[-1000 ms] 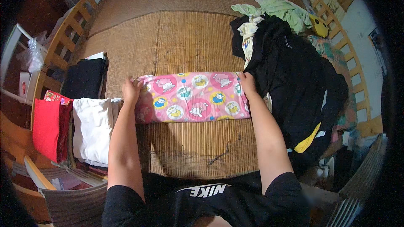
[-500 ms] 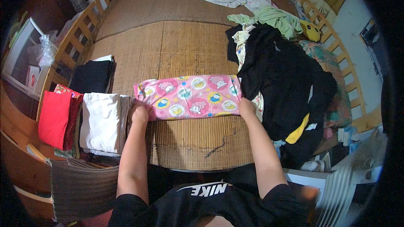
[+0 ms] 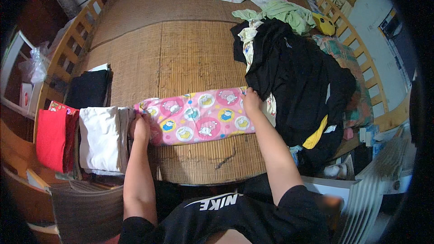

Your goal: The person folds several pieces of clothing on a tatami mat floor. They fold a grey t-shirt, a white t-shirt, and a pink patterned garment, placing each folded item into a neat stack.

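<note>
A folded pink cloth (image 3: 199, 117) with round cartoon animal prints lies as a long strip across the bed mat in front of me. Its right end sits slightly farther away than its left. My left hand (image 3: 141, 129) grips the left end, with its fingertips partly hidden at the cloth's edge. At the other end, my right hand (image 3: 252, 103) has its fingers closed on the edge near the far right corner. Just left of my left hand stands a stack of folded white and grey clothes (image 3: 100, 140). A heap of black clothes (image 3: 298, 77) lies right beside my right hand.
Folded red clothes (image 3: 54, 140) and folded black clothes (image 3: 88, 89) sit at the left. The woven mat (image 3: 190, 54) covers the bed, with wooden rails (image 3: 72, 47) along its sides. Green cloth (image 3: 289, 14), a yellow plush toy (image 3: 324, 24) and a plaid pillow (image 3: 357, 108) lie at the right.
The pink cloth has tilted, its left end now nearer to me. My right hand has moved up along the right end toward the far corner. The whole view has shifted slightly.
</note>
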Tool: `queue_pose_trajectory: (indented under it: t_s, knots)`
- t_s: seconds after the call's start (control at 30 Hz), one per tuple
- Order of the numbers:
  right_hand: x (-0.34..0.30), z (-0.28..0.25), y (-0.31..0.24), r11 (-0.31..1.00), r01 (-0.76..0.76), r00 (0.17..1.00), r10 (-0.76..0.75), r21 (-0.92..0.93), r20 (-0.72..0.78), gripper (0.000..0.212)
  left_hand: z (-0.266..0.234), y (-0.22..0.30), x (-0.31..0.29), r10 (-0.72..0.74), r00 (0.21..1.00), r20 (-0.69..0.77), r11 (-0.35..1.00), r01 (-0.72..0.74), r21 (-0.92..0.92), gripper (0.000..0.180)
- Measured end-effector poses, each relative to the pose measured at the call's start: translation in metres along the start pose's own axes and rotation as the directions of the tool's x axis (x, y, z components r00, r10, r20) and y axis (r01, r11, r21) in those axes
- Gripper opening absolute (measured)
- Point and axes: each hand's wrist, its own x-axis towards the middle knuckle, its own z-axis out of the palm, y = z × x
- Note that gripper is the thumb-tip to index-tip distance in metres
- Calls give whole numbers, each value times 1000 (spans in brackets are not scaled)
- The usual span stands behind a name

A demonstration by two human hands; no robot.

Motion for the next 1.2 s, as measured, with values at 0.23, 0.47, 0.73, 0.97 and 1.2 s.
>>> queue_pose_trajectory:
  t_s: [0.23,0.47,0.73,0.97,1.2]
  knots:
    - [24,-7,22,988,-97,989,109,121,-96,24,10,-19,8,-84,996,34,996,85,-25,31]
    - [34,8,6,981,94,995,-85,168,-57,24,-13,18,5,-63,998,-23,998,63,0,42]
    - [21,17,17,990,6,983,20,140,-183,20,-1,6,33,-312,947,80,681,281,-676,38]
    - [-40,-60,9,981,62,893,28,-184,449,28,-14,13,24,-162,984,78,723,172,-669,39]
    - [-45,-31,78,972,-201,910,137,126,390,20,15,-6,24,45,991,-129,972,-74,-224,31]
